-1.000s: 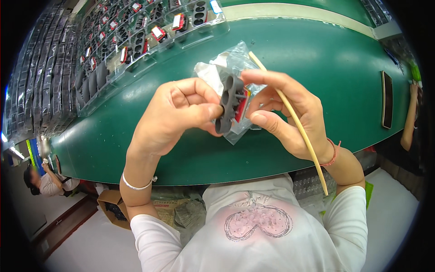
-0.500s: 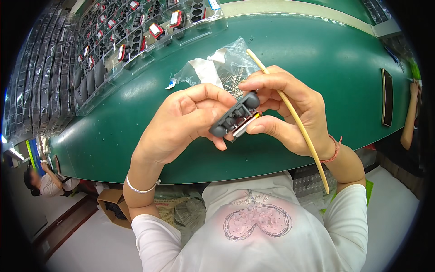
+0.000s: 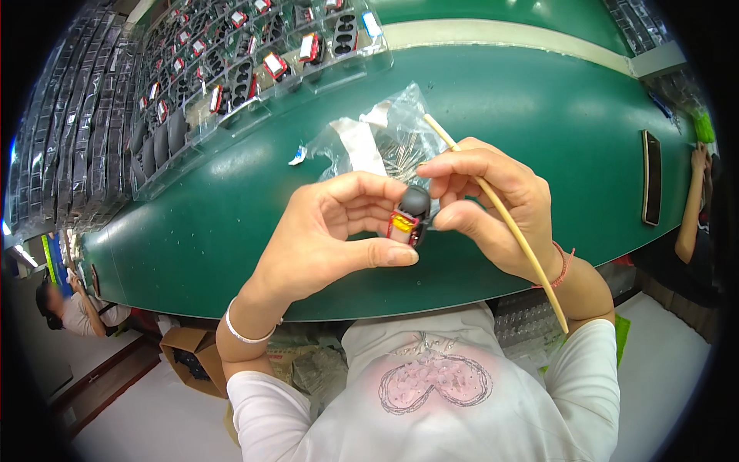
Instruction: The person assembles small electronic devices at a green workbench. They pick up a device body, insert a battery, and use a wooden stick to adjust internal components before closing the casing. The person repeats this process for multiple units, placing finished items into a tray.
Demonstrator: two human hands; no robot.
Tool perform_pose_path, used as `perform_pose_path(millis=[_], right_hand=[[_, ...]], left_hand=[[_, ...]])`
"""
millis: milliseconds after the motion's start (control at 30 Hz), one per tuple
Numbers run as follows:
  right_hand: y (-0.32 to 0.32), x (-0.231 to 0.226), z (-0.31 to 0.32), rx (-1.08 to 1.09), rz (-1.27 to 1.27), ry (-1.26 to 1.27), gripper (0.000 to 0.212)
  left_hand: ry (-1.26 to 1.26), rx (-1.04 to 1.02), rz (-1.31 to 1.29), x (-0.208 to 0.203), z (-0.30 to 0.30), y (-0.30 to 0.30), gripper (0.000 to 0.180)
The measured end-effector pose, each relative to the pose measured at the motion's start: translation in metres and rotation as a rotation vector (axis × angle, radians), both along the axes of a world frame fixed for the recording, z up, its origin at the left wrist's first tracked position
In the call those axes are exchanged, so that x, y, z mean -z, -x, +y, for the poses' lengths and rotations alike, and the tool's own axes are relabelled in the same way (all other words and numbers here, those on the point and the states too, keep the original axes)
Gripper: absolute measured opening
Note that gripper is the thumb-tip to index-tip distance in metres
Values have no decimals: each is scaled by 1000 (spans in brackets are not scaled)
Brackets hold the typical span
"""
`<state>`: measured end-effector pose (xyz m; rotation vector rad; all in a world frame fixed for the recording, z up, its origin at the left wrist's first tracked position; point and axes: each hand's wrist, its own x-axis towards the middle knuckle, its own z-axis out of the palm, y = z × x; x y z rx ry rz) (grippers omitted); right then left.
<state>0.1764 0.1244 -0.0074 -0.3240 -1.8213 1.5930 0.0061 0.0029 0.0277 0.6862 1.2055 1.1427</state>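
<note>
Pinching the black-and-red part near centre, toward two o'clock, your left hand could drop it if that thumb slips; your right hand curls its fingers, wooden stick tucked among them.

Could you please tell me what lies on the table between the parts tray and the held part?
The head view shows a clear plastic bag, thin metal pieces, a white strip and a blue-white scrap.
</note>
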Motion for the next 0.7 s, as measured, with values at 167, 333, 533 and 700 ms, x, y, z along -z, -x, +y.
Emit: perform_pose_path(millis=[167, 333, 533, 700], right_hand=[[3, -19, 44, 96, -185, -104, 19], [23, -1, 127, 242, -309, -416, 26], [42, -3, 122, 116, -383, -392, 16], [63, -14, 119, 143, -232, -678, 12]], left_hand=[[28, -208, 57, 3, -1, 7, 43], [-9, -227, 15, 11, 1, 16, 41], [-33, -236, -11, 11, -3, 19, 41], [-35, -265, -34, 14, -4, 22, 40]])
